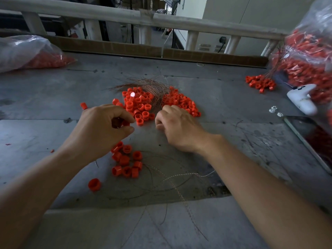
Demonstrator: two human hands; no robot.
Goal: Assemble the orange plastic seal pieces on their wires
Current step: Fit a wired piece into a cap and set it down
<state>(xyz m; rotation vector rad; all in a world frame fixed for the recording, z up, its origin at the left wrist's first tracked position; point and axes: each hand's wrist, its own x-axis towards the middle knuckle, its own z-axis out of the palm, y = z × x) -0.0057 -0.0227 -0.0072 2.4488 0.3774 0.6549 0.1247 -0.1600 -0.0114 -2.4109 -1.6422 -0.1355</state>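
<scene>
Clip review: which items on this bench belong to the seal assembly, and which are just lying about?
Belongs to the job: left hand holding an orange piece; right hand beside the wire bundle; central orange heap; nearer small heap; left bag; right bag.
Lying about: white controller; dark flat screen; small white bits.

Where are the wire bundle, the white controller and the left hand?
wire bundle (153, 87): head view, middle strands.
white controller (301, 101): head view, its body.
left hand (102, 128): head view, back of hand, pinching an orange seal piece (125, 123).
</scene>
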